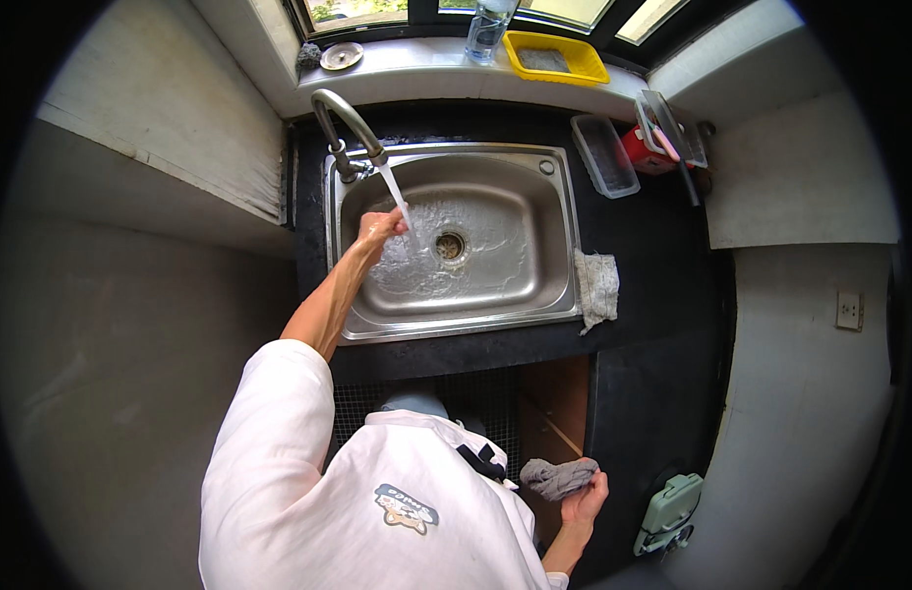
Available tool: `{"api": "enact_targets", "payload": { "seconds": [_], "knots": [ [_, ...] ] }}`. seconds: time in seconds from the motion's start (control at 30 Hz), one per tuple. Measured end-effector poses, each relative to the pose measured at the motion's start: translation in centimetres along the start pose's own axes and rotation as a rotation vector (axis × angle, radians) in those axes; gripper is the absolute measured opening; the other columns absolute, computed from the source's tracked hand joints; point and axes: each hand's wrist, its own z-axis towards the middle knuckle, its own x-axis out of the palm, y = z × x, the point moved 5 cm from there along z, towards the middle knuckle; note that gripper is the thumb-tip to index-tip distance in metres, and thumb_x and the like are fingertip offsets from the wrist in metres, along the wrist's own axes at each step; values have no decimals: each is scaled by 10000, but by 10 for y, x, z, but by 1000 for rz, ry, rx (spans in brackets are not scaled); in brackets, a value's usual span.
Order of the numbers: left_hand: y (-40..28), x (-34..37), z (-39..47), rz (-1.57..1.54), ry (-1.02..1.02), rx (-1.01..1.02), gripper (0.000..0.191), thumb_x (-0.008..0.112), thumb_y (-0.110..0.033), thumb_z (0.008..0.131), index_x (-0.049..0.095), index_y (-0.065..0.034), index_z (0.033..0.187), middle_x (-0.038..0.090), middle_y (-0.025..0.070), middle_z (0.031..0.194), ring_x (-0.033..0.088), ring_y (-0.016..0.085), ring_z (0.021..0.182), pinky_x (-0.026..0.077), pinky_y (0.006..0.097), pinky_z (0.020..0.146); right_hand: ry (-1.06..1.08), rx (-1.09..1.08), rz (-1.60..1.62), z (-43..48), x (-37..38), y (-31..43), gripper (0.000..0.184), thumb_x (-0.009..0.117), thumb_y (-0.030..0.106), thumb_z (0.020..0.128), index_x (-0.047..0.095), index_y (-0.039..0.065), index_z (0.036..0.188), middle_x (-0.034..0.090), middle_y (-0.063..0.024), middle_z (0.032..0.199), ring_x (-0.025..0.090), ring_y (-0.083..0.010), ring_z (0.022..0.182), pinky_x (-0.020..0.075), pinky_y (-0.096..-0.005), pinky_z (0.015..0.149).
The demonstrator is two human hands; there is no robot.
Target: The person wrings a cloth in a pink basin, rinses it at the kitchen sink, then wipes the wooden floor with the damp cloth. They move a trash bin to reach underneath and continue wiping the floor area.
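Note:
Water runs from a curved metal faucet (pixel 346 118) onto my left hand (pixel 383 225), which is over the left part of the stainless steel sink (pixel 492 304). Its fingers are curled, and whether they hold anything is hidden. A thin layer of moving water covers the sink floor around the drain (pixel 450 245). My right hand (pixel 585 501), low at the right beside my body, holds a bunched grey cloth (pixel 557 479). A pale, worn cloth (pixel 598 289) lies over the sink's right rim and the black countertop (pixel 651 295).
On the windowsill are a small dish (pixel 341 56), a plastic bottle (pixel 490 31) and a yellow tray (pixel 556 59). A clear plastic container (pixel 605 156) stands by a red container (pixel 646 151) and a knife (pixel 673 133). A mint-green appliance (pixel 668 515) sits at lower right.

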Motion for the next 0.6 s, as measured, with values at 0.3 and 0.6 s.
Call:
{"api": "enact_targets", "payload": {
  "seconds": [0.3,0.6],
  "knots": [
    [-22,32,-5,-632,141,-183,334,624,-277,1046,612,46,1128,639,234,1164,671,372,1086,628,532,956,4,27,-40,9,7,-6,301,448,202,849,639,8,978,670,-109,912,649,-246,882,541,-392,855],
    [0,36,34,-1213,-197,-244,262,360,-30,1064,471,181,1172,597,357,1166,683,484,1062,659,583,873,25,7,-22,14,3,-6,312,450,208,853,640,7,998,670,-101,916,651,-239,895,541,-387,861]
  ]
}}
